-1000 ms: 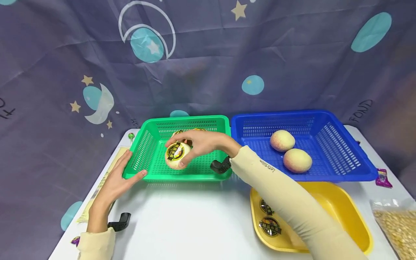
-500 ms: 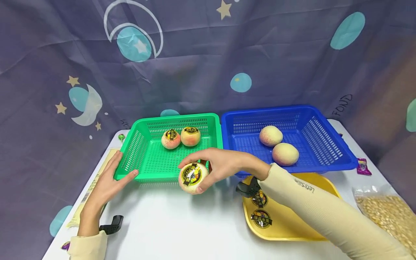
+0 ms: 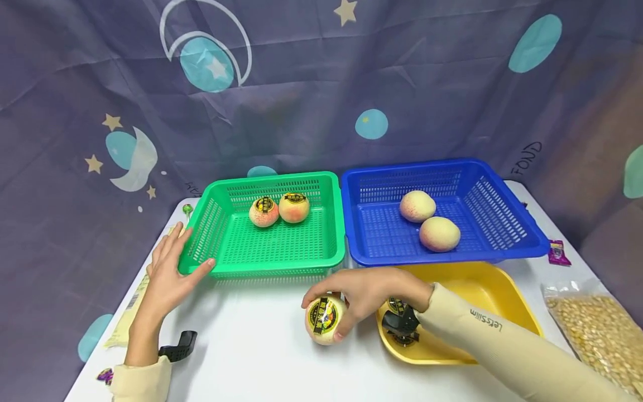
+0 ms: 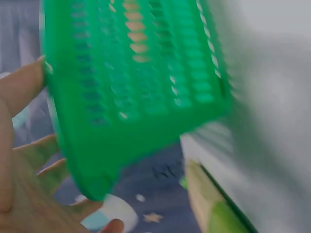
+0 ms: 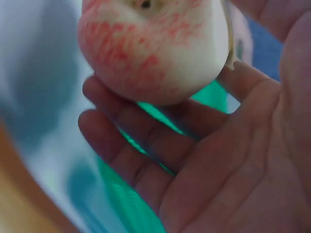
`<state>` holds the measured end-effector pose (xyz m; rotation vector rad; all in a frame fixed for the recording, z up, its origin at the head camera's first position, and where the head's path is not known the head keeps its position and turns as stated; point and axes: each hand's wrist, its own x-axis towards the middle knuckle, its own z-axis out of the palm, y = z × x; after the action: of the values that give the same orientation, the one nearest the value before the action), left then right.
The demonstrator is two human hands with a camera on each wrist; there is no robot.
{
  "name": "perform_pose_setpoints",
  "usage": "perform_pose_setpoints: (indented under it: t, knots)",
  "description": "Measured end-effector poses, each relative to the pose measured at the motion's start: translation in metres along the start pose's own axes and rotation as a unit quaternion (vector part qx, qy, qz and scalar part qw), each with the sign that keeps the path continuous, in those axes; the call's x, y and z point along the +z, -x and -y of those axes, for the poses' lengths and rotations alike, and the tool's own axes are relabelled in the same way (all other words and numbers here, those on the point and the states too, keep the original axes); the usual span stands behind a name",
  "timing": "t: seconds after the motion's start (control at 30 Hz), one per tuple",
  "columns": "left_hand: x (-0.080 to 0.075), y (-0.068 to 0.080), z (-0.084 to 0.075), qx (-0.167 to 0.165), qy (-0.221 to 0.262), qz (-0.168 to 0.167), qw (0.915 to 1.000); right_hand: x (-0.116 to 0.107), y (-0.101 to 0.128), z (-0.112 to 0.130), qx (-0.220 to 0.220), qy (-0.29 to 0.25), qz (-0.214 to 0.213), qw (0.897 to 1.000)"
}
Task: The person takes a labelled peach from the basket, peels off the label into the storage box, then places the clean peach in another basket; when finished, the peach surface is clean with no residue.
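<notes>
My right hand (image 3: 364,296) grips a pale peach (image 3: 321,329) with a round black-and-gold sticker on its upper side, over the white table in front of the green basket (image 3: 281,262). In the right wrist view the peach (image 5: 150,58) shows red speckles and a dark stem hollow, with fingers curled beneath it. My left hand (image 3: 168,273) lies at the green basket's left front corner, fingers extended along its outer side and thumb by the front rim. Two stickered peaches, one left (image 3: 263,212) and one right (image 3: 294,207), sit inside that basket.
Right of the green basket stands a blue basket (image 3: 387,259) holding two peaches (image 3: 440,234) without visible stickers. A yellow tray (image 3: 482,285) with round stickers lies in front, partly under my right arm. A bag of kernels (image 3: 598,329) and a purple-wrapped candy (image 3: 557,253) lie far right.
My right hand has carried the stickered peach out of the green basket, toward me and to the right. The left hand stays by the basket's corner. The head view has shifted slightly.
</notes>
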<state>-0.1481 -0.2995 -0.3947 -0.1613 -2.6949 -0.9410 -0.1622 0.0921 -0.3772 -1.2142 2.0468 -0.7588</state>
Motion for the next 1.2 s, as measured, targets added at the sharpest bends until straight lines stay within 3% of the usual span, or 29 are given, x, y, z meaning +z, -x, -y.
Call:
perform_pose_setpoints:
  t: [0.1,0.2,0.27,0.37,0.47,0.57,0.67,0.77,0.87,1.2]
  knots:
    - [0.003,0.002,-0.02,0.05,0.023,-0.028,0.9981,0.006,-0.002,-0.005,0.021,0.032,0.0,0.999]
    - [0.007,0.008,-0.044,0.098,0.05,-0.009,0.9939,0.006,-0.003,-0.008,0.037,0.049,-0.001,0.998]
    - [0.01,0.014,-0.057,0.129,0.072,0.042,0.9881,0.004,-0.005,-0.009,0.04,0.054,0.0,0.998]
    - [0.016,0.021,-0.072,0.156,0.095,0.16,0.9702,0.003,-0.007,-0.01,0.045,0.05,0.009,0.998]
    - [0.027,0.026,-0.082,0.145,0.096,0.284,0.9428,0.005,-0.009,-0.01,0.066,0.049,0.013,0.997]
    - [0.045,0.031,-0.086,0.119,0.076,0.349,0.9265,0.007,-0.009,-0.008,0.089,0.068,0.006,0.994]
    - [0.067,0.034,-0.088,0.097,0.067,0.355,0.9274,0.009,-0.006,-0.007,0.093,0.103,-0.012,0.99]
    - [0.088,0.037,-0.091,0.078,0.074,0.344,0.933,0.011,0.001,-0.008,0.068,0.129,-0.035,0.989]
    - [0.105,0.038,-0.095,0.072,0.092,0.339,0.9335,0.014,0.008,-0.01,0.047,0.149,-0.058,0.986]
    - [0.131,0.037,-0.106,0.086,0.124,0.353,0.9234,0.025,0.022,-0.007,0.022,0.18,-0.124,0.976]
